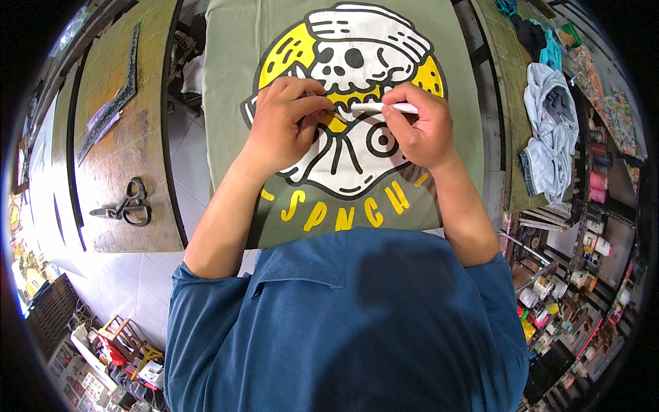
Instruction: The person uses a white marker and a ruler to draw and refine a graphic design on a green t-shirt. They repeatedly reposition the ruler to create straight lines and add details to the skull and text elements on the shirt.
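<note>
In front of me lies an olive-green fabric panel bearing a printed white skull with a cap, yellow patches, black outlines and yellow lettering. My right hand grips a slim white pen-like stick, its narrow end pointing left over the middle of the print. Close by on the left, my left hand is closed with thumb and fingers pinched together above the print. Something thin shows at its fingertips, too small to make out. The two hands' fingertips are apart, with the stick's end between them.
Black-handled scissors and a dark curved ruler lie on the wooden table to the left. Light-blue garments are heaped on the right-hand table. Beyond it, shelves hold thread spools and jars. Tiled floor shows at lower left.
</note>
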Action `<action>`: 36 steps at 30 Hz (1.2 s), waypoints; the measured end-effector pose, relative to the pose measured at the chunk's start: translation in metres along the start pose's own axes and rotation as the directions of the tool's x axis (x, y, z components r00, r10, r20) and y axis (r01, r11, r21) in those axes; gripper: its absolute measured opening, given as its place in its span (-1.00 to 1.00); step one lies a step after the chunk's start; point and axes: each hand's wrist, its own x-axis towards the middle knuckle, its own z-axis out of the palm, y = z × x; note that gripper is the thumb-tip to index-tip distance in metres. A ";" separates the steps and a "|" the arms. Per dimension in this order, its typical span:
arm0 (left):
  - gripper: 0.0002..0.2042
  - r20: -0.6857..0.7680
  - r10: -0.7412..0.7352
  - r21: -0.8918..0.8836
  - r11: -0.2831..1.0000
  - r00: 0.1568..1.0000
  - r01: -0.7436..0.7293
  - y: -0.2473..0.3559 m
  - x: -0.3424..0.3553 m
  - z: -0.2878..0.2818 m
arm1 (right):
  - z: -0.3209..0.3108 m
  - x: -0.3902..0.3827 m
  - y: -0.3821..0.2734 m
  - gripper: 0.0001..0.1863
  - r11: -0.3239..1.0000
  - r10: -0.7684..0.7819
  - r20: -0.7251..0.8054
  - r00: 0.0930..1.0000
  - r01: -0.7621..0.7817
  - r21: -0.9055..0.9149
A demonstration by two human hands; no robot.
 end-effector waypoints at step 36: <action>-0.87 -0.003 0.037 0.046 0.998 0.999 -0.037 0.004 0.003 -0.003 | 0.007 0.000 0.000 -0.98 0.985 -0.121 -0.012 0.993 0.119 -0.127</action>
